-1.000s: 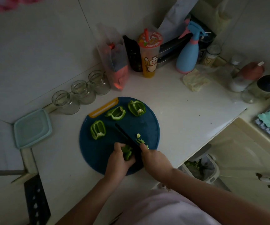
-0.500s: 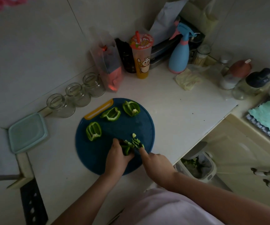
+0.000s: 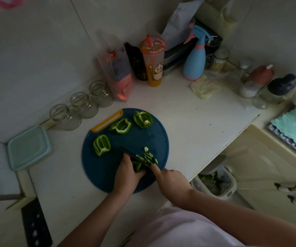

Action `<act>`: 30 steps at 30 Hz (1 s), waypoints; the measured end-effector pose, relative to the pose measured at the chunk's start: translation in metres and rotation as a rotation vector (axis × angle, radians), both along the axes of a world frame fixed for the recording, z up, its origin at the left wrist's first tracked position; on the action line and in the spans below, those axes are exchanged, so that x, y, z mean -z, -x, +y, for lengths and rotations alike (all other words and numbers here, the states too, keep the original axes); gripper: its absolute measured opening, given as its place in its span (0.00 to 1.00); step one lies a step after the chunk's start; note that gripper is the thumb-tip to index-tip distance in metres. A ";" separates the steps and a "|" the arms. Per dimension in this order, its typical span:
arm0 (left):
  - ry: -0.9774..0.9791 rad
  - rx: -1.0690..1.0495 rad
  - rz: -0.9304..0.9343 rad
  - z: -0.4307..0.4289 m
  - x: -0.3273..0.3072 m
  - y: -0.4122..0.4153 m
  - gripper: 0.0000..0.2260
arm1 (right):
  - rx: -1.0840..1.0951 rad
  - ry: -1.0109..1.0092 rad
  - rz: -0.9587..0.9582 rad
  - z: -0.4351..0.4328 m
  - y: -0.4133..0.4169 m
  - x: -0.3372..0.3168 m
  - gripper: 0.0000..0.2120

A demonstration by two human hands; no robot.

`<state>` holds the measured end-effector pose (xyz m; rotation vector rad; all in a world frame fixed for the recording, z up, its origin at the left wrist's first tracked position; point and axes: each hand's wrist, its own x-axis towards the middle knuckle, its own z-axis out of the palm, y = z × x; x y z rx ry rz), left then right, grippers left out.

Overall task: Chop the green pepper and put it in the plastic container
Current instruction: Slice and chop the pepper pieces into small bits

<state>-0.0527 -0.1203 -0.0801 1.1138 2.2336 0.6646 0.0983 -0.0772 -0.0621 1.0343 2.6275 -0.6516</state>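
Observation:
A round blue cutting board [image 3: 108, 172] lies on the white counter. Three green pepper quarters [image 3: 101, 144] [image 3: 120, 126] [image 3: 142, 119] rest on its far half. My left hand [image 3: 127, 173] grips a fourth pepper piece [image 3: 137, 165] near the board's front. My right hand [image 3: 170, 179] holds a dark knife [image 3: 134, 157], its blade lying across that piece. Thin cut strips [image 3: 148, 156] sit just right of the blade. The pale green plastic container [image 3: 29, 147] stands at the far left, lid on, away from both hands.
Three glass jars [image 3: 83, 105] line the wall behind the board. A drink cup [image 3: 153, 63], a plastic bag [image 3: 117, 72], a blue spray bottle [image 3: 195, 59] and condiment jars crowd the back. A small bin [image 3: 215, 182] with green scraps stands below the counter edge.
The knife has chopped further along the pepper piece, and more strips lie right of the blade. My left hand has slid back on the piece. The view shifted slightly.

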 end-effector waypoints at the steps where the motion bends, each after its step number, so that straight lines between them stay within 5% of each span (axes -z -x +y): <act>1: 0.003 0.000 -0.008 0.000 0.000 0.001 0.32 | 0.002 0.002 -0.001 0.000 0.000 0.000 0.16; 10: 0.022 -0.033 -0.066 0.000 0.004 0.005 0.35 | -0.007 0.025 -0.029 -0.001 0.008 -0.004 0.19; 24: -0.014 0.013 -0.007 -0.002 0.002 0.006 0.18 | 0.093 0.110 0.035 0.005 0.027 -0.008 0.15; 30: -0.030 0.062 0.070 -0.012 0.005 0.000 0.20 | 0.114 0.127 0.068 0.019 0.044 -0.005 0.18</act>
